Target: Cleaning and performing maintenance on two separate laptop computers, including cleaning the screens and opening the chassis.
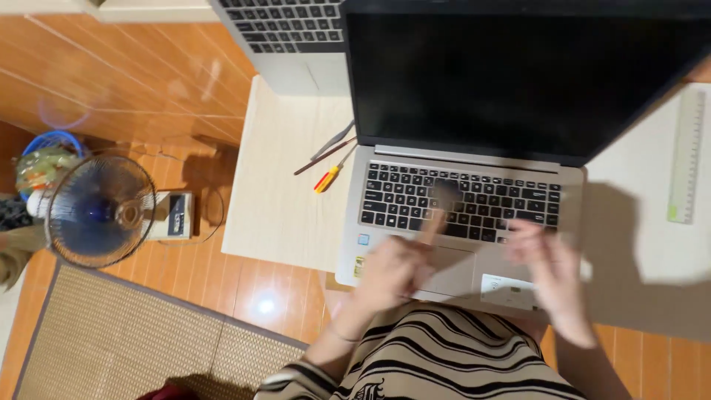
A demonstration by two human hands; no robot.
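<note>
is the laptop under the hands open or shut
Open: the laptop has its lid raised, dark screen facing the person, keyboard exposed beneath both hands.

The laptop [474, 185] is silver with black keys and a dark screen. Left of the laptop lies a red-and-yellow screwdriver [327, 178] on the cream table [274, 200]; farther left stands a blue fan [100, 210]. Below the laptop, the clothing [444, 355] is beige with black stripes.

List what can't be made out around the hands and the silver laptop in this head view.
- Left hand and right hand: motion-blurred; key contact unclear.
- Silver laptop: screen dark; hands cover part of the touchpad.
- Second laptop: cut off by the top edge.
- Tools beside the red-and-yellow screwdriver: too thin to identify.
</note>
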